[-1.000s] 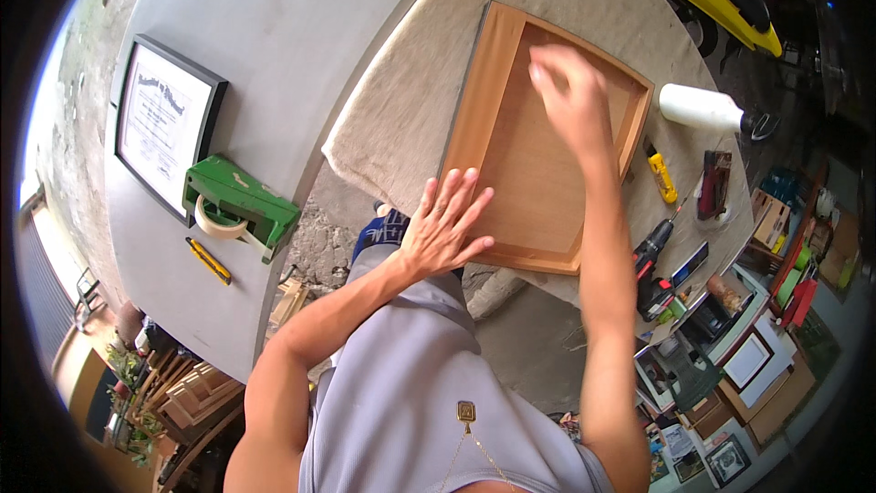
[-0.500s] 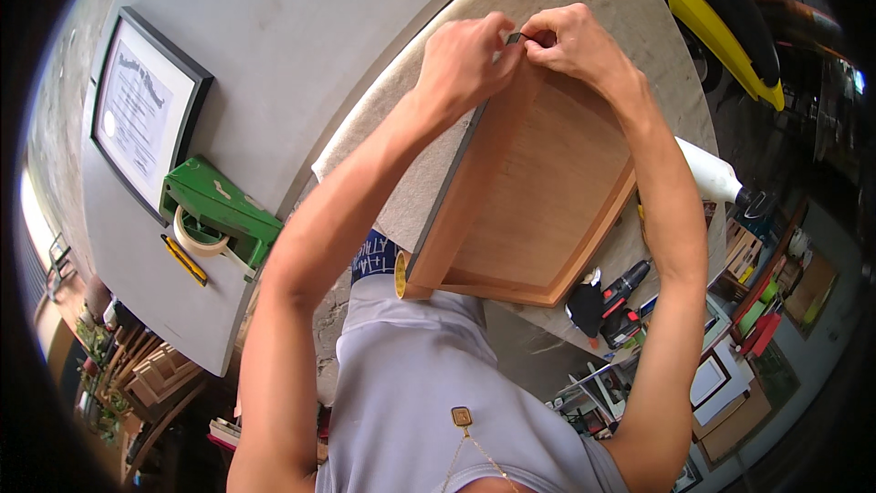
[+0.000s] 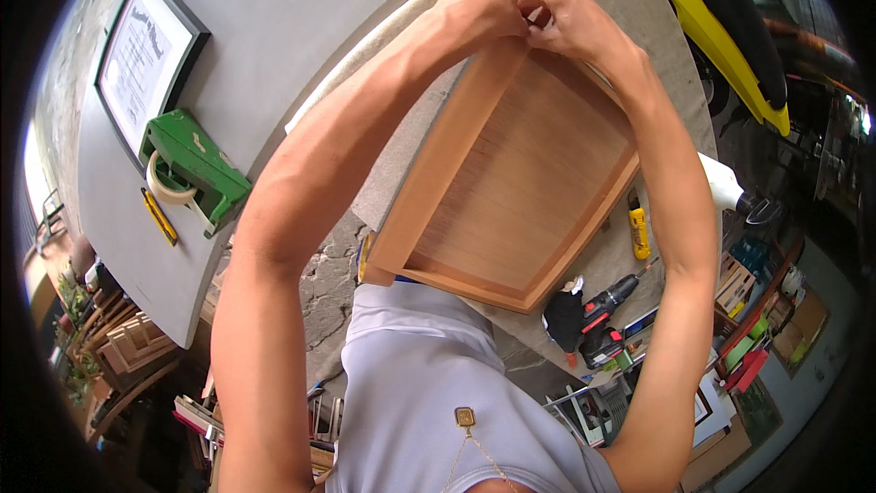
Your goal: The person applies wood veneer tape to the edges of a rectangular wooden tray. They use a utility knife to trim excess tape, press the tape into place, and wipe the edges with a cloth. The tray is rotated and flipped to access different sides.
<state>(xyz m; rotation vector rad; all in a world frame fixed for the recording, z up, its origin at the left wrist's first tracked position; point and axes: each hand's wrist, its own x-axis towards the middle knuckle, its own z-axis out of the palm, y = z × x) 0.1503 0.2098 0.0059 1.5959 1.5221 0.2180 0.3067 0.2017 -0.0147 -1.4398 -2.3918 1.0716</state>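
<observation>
A shallow wooden frame (image 3: 547,183) with a plywood panel lies tilted in front of me, its near end at my waist. A brown tape strip (image 3: 444,164) runs along its left side, and a tape roll (image 3: 365,256) shows partly at the near left corner. My left hand (image 3: 484,0) is closed at the far left corner, its fingertips mostly hidden. Right beside it, my right hand (image 3: 568,23) pinches at the same corner, thumb and forefinger together. What the fingers hold there is too small to make out.
Left, a grey table (image 3: 274,46) carries a framed certificate (image 3: 151,55), a green tape dispenser (image 3: 196,164) and a yellow cutter (image 3: 160,216). Right of the frame lie a yellow tube-like tool (image 3: 638,228) and a cordless drill (image 3: 607,306). A white bottle (image 3: 721,184) stands behind my right forearm.
My left hand has moved up and away over the far corner; the right hand has shifted slightly up. The wooden frame has turned a little, and the view has shifted.
</observation>
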